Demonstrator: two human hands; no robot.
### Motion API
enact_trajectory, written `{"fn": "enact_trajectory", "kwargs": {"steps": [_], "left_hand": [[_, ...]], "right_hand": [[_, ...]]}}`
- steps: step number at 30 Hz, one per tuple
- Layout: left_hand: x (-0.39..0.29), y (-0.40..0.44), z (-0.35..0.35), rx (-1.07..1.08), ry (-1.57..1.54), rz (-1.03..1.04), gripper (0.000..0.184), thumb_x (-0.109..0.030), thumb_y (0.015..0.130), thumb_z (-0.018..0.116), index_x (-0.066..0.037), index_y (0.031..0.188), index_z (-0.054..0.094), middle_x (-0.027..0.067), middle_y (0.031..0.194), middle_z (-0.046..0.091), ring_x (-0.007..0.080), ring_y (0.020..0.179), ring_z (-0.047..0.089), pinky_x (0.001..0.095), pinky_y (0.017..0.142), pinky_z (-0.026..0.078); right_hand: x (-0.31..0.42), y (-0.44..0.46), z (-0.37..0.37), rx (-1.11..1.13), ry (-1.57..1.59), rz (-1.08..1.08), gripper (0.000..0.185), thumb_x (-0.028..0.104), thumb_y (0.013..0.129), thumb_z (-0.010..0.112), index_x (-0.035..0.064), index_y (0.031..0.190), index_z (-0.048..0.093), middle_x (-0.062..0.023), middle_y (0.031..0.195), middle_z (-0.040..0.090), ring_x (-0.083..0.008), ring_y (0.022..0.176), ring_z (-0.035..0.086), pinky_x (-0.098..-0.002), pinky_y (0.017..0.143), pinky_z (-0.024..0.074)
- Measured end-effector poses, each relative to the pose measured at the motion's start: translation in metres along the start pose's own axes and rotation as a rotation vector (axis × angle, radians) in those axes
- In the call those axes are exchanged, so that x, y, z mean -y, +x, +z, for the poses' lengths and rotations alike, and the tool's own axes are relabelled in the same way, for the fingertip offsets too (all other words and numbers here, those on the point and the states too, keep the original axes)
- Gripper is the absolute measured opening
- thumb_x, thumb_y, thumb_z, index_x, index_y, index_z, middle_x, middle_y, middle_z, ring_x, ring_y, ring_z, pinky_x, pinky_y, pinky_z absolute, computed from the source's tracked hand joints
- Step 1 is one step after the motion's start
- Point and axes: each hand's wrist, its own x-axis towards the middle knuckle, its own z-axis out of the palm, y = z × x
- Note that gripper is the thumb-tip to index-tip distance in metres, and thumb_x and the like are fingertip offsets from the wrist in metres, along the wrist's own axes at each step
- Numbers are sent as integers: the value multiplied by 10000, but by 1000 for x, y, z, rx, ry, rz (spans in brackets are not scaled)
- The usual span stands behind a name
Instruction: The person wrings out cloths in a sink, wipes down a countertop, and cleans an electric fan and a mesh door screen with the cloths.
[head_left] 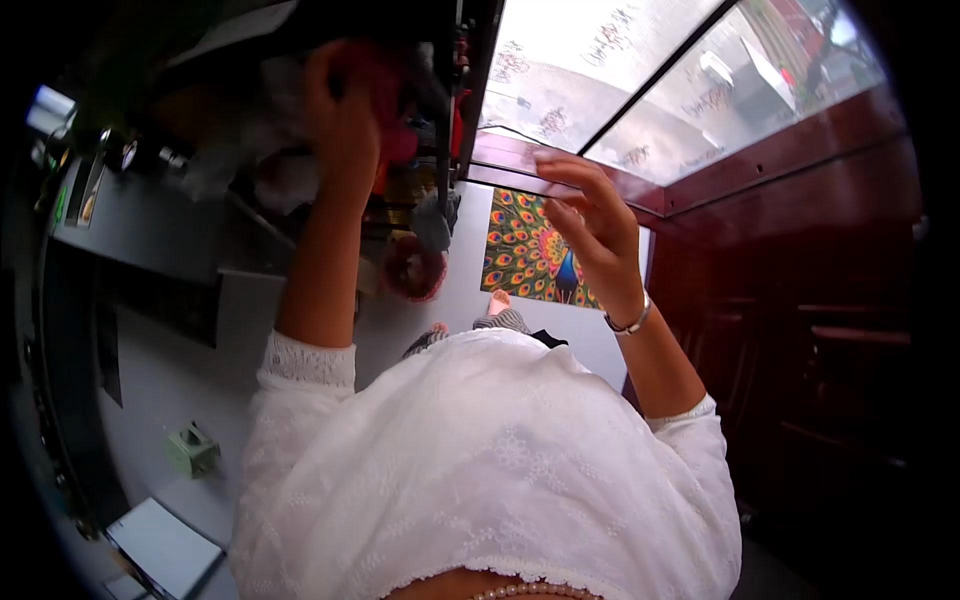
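My left hand (343, 115) is raised at the upper left among the things on a dark rack, blurred and in shadow. Its fingers curl against a bright pink, cloth-like item (390, 100), whose exact kind is too blurred to tell. Pale, crumpled plastic-like items (210, 170) lie to the left of that hand. My right hand (597, 222) hangs in the air in front of the window, fingers loosely bent and apart, with nothing in it. A bracelet (630, 318) circles the right wrist.
A dark upright post (443, 150) stands between my hands, with a grey cloth (433, 220) hanging low on it. Below are a reddish basket (413, 270) and a peacock-pattern mat (530, 250). A glass window (640, 90) and dark red wood panels (780, 300) border the right. A green box (193, 450) stands lower left.
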Motion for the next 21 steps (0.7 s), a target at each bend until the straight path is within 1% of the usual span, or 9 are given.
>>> {"fn": "enact_trajectory", "kwargs": {"steps": [1,2,4,7,9,10,16,20,21], "left_hand": [[14,-11,0,-72,-173,-255,293,-161,909,541,-43,1177,564,124,1267,531,259,1127,538,352,962,425],[36,-29,-12,-26,-201,-250,293,-161,909,541,-43,1177,564,124,1267,531,259,1127,538,352,962,425],[68,-75,-41,108,670,458,510,-402,952,441,-8,1274,483,178,1399,417,328,1213,475,392,1020,387],[39,-107,-33,428,583,444,435,-321,894,565,4,1178,511,196,1158,553,381,1117,511,431,1006,386],[39,-139,-21,467,543,737,329,-223,861,593,12,1081,524,174,1038,577,362,1010,556,450,959,411],[29,-156,-10,335,493,949,273,-187,845,593,11,1023,533,167,984,579,344,964,568,466,933,420],[25,-199,52,1317,78,496,172,-177,885,532,-49,994,567,152,987,593,300,994,541,478,909,415],[0,-243,91,1275,-397,-64,243,-248,876,582,-45,1008,560,117,967,580,287,944,546,439,888,414],[-18,-249,104,1273,-399,68,262,-240,864,604,-41,1028,556,119,985,585,289,952,548,436,892,413]], "right_hand": [[-8,-19,-9,-73,30,61,225,18,870,590,26,1093,618,-74,1131,615,-130,997,602,-238,760,498],[-16,-40,-18,-116,73,171,204,29,886,579,34,1086,621,-55,1091,629,-110,954,610,-224,731,496],[-19,-82,-27,-286,130,306,160,79,920,566,50,1063,630,-18,1007,656,-76,849,627,-201,658,489],[-28,-128,-35,-419,90,442,181,147,926,585,46,1068,635,-31,996,658,-90,897,621,-225,741,501],[-20,-144,-43,-459,-102,442,189,156,924,596,28,1057,638,-32,1015,653,-101,914,609,-230,780,481],[-9,-156,-48,-527,-65,483,190,161,920,603,22,1042,647,-34,1010,649,-98,908,595,-237,791,473],[-3,-222,-111,-882,-242,451,198,180,915,607,34,1043,645,-26,975,649,-91,905,586,-240,825,462],[-28,-311,-184,-1285,-315,306,195,179,930,587,51,1076,608,-9,987,622,-78,926,573,-234,860,454],[-26,-337,-207,-1400,-271,197,182,160,930,583,51,1074,597,-8,1011,619,-77,928,572,-236,865,455]]}}
